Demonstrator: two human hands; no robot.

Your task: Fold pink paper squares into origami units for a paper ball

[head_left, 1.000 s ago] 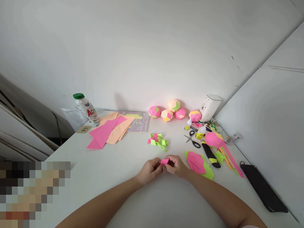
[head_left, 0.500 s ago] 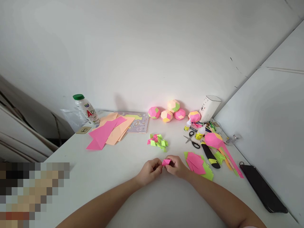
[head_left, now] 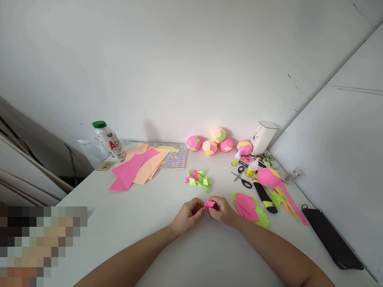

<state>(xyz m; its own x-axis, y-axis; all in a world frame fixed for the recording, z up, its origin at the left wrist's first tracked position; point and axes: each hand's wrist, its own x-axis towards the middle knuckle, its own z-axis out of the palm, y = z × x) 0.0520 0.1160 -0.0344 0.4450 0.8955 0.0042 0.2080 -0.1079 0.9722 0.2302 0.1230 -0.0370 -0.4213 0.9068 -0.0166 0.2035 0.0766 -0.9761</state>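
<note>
Between my two hands is a small folded piece of pink paper (head_left: pixel 210 204). My left hand (head_left: pixel 188 215) pinches its left end, with thumb and fingers closed. On the other side my right hand (head_left: pixel 223 211) grips the right end, its fingers partly hidden behind the paper. Just beyond my hands lies a small heap of folded green and pink paper pieces (head_left: pixel 200 181). To the right of my right hand rests a stack of pink and green paper pieces (head_left: pixel 247 207).
Scissors (head_left: pixel 241 178), glue bottles (head_left: pixel 251 168) and a black-and-yellow cutter (head_left: pixel 265 196) lie at right, near a phone (head_left: pixel 332 237). Several faceted paper balls (head_left: pixel 210 147) sit by the wall. Pink and orange sheets (head_left: pixel 134 169) and a white bottle (head_left: pixel 110 139) are at left.
The view has tilted very slightly. Both hands keep hold of the folded pink paper in nearly the same place, with only a small shift of the fingers.
</note>
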